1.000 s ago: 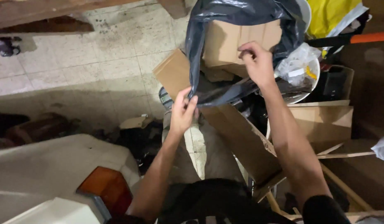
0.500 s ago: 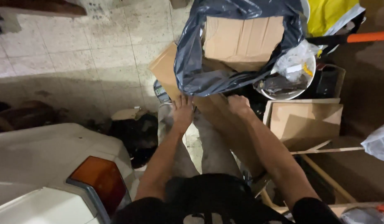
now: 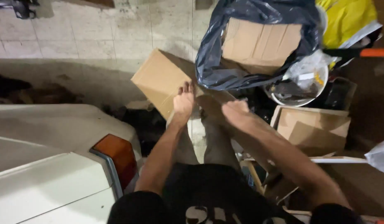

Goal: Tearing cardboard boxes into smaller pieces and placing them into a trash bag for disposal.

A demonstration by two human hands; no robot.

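A black plastic bag [image 3: 225, 70] stands ahead of me, stuffed with flattened cardboard [image 3: 260, 43]. Below and left of it lies a large flat brown cardboard box [image 3: 158, 79]. My left hand [image 3: 183, 101] rests flat on that box near its lower right edge, fingers stretched out. My right hand [image 3: 235, 114] sits just to the right, on a cardboard flap beneath the bag, fingers curled down; whether it grips the flap is hidden. Both forearms reach forward over my knees.
A white car's rear corner with an orange tail light [image 3: 113, 155] fills the lower left. A white bucket [image 3: 299, 89] of clutter, another cardboard box [image 3: 314, 128], a yellow bag [image 3: 349, 20] and an orange handle [image 3: 374, 52] crowd the right. Pale tiled floor [image 3: 96, 37] lies beyond.
Both hands have let go of the black bag's rim and dropped down onto the cardboard below it. The view has tilted a little lower.
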